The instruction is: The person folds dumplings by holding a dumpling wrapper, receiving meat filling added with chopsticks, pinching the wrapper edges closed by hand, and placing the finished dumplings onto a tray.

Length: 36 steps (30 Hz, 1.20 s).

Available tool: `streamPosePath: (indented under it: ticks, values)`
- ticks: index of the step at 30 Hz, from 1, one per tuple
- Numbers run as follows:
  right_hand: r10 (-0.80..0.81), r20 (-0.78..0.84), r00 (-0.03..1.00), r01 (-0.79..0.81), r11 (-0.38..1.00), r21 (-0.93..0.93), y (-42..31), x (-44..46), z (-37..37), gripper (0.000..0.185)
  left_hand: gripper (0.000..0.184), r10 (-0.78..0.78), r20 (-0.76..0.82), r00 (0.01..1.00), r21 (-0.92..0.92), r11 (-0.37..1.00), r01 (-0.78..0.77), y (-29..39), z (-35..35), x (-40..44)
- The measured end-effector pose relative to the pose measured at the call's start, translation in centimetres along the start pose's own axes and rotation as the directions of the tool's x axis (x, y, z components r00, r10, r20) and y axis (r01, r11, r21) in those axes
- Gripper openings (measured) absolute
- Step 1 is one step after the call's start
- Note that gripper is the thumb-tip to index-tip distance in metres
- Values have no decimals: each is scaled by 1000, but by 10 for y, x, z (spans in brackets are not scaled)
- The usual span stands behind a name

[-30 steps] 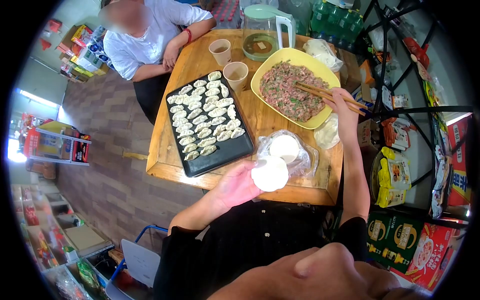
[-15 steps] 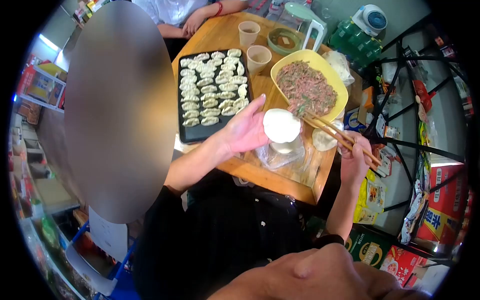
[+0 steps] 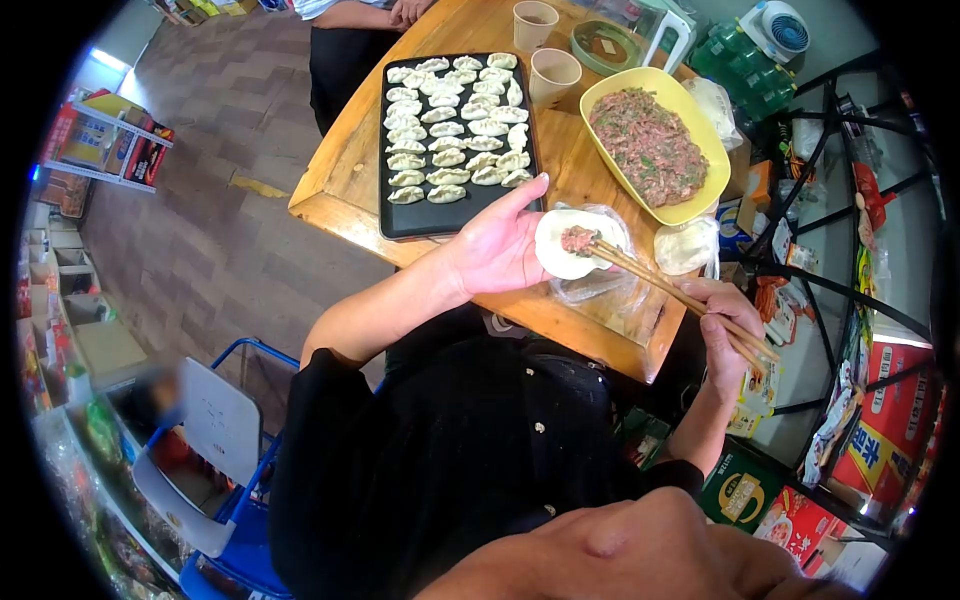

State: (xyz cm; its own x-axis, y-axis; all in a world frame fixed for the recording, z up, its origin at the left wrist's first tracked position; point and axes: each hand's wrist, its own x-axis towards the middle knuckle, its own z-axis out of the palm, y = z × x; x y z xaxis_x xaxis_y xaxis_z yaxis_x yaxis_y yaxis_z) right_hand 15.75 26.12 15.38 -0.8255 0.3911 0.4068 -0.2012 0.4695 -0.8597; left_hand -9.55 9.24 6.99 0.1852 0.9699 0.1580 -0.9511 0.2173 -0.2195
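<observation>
A round dumpling wrapper (image 3: 556, 264) lies on the fingers of my left hand (image 3: 492, 252), which holds it palm up with the thumb raised. My right hand (image 3: 728, 325) grips a pair of wooden chopsticks (image 3: 650, 277). Their tips press a small lump of meat filling (image 3: 578, 240) onto the middle of the wrapper. Beyond my hands stands a yellow bowl (image 3: 714, 182) of minced meat with green bits (image 3: 648, 148). To the left, a black tray (image 3: 400, 222) carries rows of folded dumplings (image 3: 446, 158).
Under my left hand, a clear plastic bag (image 3: 600, 292) lies on the wooden table (image 3: 335, 185). A pale bagged item (image 3: 686, 246) sits by the bowl. Paper cups (image 3: 555, 78) stand behind the tray. A blue-framed chair (image 3: 222, 420) is at left, packed shelves at right. Another person's hands (image 3: 408, 12) show at the top.
The chopsticks have moved from the bowl's edge to the wrapper, bringing filling onto it. My view has shifted, so the table sits higher and the blurred shape at left is gone.
</observation>
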Motion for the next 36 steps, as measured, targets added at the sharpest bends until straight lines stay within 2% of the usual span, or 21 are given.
streamPosePath:
  ticks: [4, 6, 9, 11, 12, 14, 18, 20, 21, 23, 26, 32, 36]
  values:
    - [29, 23, 999, -29, 999, -15, -9, 5, -1, 15, 77, 18, 6, 1000, -47, 999, -17, -3, -4, -1]
    - [148, -41, 988, -146, 988, 48, -11, 4, -2, 14, 76, 28, -55, 998, -10, 1000, -28, -2, -7, -1]
    - [148, -67, 987, -141, 986, 90, -10, 7, -8, 15, 76, 23, -84, 996, -64, 998, -28, -5, -16, 1]
    - [189, -88, 978, -178, 977, 116, -7, 7, -11, 18, 74, 49, -180, 983, -40, 998, -57, -11, -15, 3]
    - [191, -88, 978, -180, 977, 114, -6, 7, -10, 18, 74, 47, -179, 983, -43, 998, -56, -13, -12, 3]
    - [181, -67, 981, -166, 968, 187, -4, 9, -4, 14, 72, 58, -118, 991, 204, 978, -33, -17, -4, 4]
    - [172, -63, 983, -155, 965, 211, 10, 7, 6, 12, 72, 50, -93, 994, 81, 996, -43, -10, -7, -2]
    - [160, -36, 986, -151, 972, 181, 13, 7, 9, 11, 71, 126, -275, 953, 233, 971, -61, -8, -5, -7]
    - [161, -34, 986, -153, 971, 184, 11, 8, 10, 11, 71, 129, -277, 952, 232, 971, -63, -6, -7, -10]
    - [167, 16, 986, -168, 979, 112, 5, 11, 12, 10, 70, 38, -127, 991, 90, 996, -27, -4, -14, -14]
    - [214, 42, 976, -217, 974, 66, 1, 14, 9, 11, 67, 15, -95, 995, 90, 996, -6, -6, -19, -13]
    - [113, 46, 993, -114, 993, 11, -17, 28, 1, 14, 63, 77, -223, 972, 225, 974, -26, -13, -11, -1]
    - [169, 35, 985, -166, 983, -83, -18, 33, 0, 14, 63, 94, -219, 971, 264, 964, -34, -10, -12, 0]
